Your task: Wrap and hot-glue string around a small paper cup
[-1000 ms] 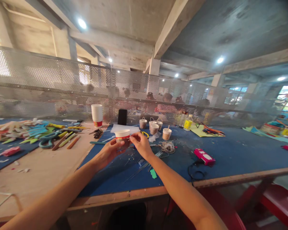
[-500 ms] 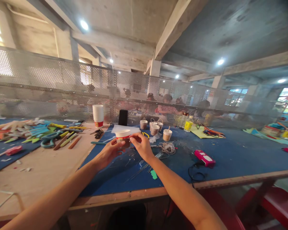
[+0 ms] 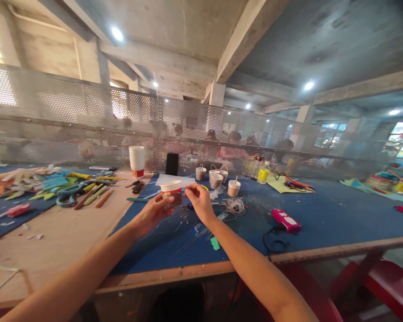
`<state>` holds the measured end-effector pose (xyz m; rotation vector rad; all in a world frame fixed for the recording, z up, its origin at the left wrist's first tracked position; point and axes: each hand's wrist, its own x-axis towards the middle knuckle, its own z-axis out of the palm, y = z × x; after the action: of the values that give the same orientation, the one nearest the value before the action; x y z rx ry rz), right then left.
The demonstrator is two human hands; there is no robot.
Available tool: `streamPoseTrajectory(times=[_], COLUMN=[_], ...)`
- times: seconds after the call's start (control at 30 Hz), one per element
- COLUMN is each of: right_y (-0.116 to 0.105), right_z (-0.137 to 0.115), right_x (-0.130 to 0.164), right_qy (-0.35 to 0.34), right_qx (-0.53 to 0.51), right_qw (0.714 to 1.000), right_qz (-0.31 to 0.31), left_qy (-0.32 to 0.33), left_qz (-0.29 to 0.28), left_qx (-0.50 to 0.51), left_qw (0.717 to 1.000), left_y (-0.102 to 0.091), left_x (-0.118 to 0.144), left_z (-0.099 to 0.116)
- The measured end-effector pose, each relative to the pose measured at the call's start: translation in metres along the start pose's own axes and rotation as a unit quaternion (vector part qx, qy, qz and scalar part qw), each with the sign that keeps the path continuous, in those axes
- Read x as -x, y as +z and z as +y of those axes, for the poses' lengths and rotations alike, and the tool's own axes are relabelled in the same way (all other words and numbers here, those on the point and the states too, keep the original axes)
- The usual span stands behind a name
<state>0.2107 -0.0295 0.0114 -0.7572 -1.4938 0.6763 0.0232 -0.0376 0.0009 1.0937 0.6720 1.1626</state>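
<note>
The paper cup (image 3: pixel 171 191), white with a red band, is held upright just above the blue worktop (image 3: pixel 322 214), and it has barely shifted over the last second; what has changed is small, the right hand (image 3: pixel 199 201) having slid its fingertips a touch along the cup's right side near the rim while the view settled. To my eye that means the work on the cup's side is continuing in place rather than finishing, though what the fingertips pinch there is too small to make out. The left hand (image 3: pixel 151 213) cradles the cup from the left and below, fingers curled round its wall, so the cup sits between the two hands, touching both. The right hand is narrowed to a pinch against the cup. Just beyond lie a tangle of string (image 3: pixel 234 205) and a few small wrapped cups (image 3: pixel 216 180), with a stack of cups (image 3: pixel 136 161) further left. A pink glue gun (image 3: pixel 286 220) rests well to the right, and scissors (image 3: pixel 66 196) among coloured scraps to the far left.
</note>
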Motion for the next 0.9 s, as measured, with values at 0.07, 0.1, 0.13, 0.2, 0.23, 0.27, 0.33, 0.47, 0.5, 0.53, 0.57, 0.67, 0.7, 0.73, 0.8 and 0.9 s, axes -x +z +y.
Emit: streamPoseTrajectory(times=[0.07,0.1,0.13,0.2,0.23,0.27,0.33,0.47,0.5,0.53,0.57,0.67,0.7,0.73,0.8,0.9], right_y=[0.001,0.002,0.003,0.004,0.005,0.005,0.005,0.004,0.004,0.004,0.004,0.004,0.004,0.004,0.004,0.004], right_z=[0.002,0.002,0.002,-0.001,-0.002,-0.004,-0.006,-0.008,-0.008,-0.008,-0.008,-0.007,-0.006,-0.005,-0.002,0.001], right_x=[-0.001,-0.001,0.000,0.002,0.003,0.003,0.005,0.006,0.006,0.006,0.007,0.007,0.007,0.007,0.007,0.007], right_qy=[0.028,0.040,0.049,0.056,0.055,0.052,0.045,0.038,0.037,0.036,0.034,0.024,0.022,0.021,0.020,0.009], right_qx=[-0.013,-0.018,-0.022,-0.022,-0.017,-0.011,0.002,0.025,0.028,0.032,0.036,0.047,0.049,0.048,0.042,0.044], right_qw=[0.999,0.999,0.998,0.998,0.998,0.998,0.999,0.999,0.999,0.999,0.998,0.998,0.998,0.998,0.998,0.998], right_qz=[-0.014,-0.020,-0.024,-0.025,-0.026,-0.027,-0.028,-0.025,-0.024,-0.024,-0.024,-0.028,-0.031,-0.034,-0.038,-0.043], left_qy=[0.001,0.001,0.003,0.005,0.006,0.007,0.009,0.005,0.005,0.005,0.006,0.003,0.002,0.002,0.001,-0.004], left_qz=[-0.002,-0.003,-0.002,0.001,0.003,0.003,0.002,-0.003,-0.001,0.001,0.002,0.003,0.005,0.007,0.008,0.011], left_qx=[-0.004,-0.005,-0.007,-0.008,-0.008,-0.009,-0.011,-0.022,-0.024,-0.025,-0.024,-0.018,-0.016,-0.014,-0.008,0.002], left_qw=[1.000,1.000,1.000,1.000,1.000,1.000,1.000,1.000,1.000,1.000,1.000,1.000,1.000,1.000,1.000,1.000], left_y=[0.002,0.003,0.004,0.005,0.006,0.006,0.006,0.008,0.009,0.009,0.009,0.008,0.007,0.007,0.006,0.007], left_x=[0.001,0.002,0.002,0.003,0.003,0.003,0.004,0.005,0.006,0.006,0.006,0.004,0.004,0.003,0.003,0.003], left_z=[0.000,0.001,0.001,0.002,0.002,0.002,0.002,0.003,0.004,0.004,0.004,0.003,0.002,0.002,0.002,0.003])
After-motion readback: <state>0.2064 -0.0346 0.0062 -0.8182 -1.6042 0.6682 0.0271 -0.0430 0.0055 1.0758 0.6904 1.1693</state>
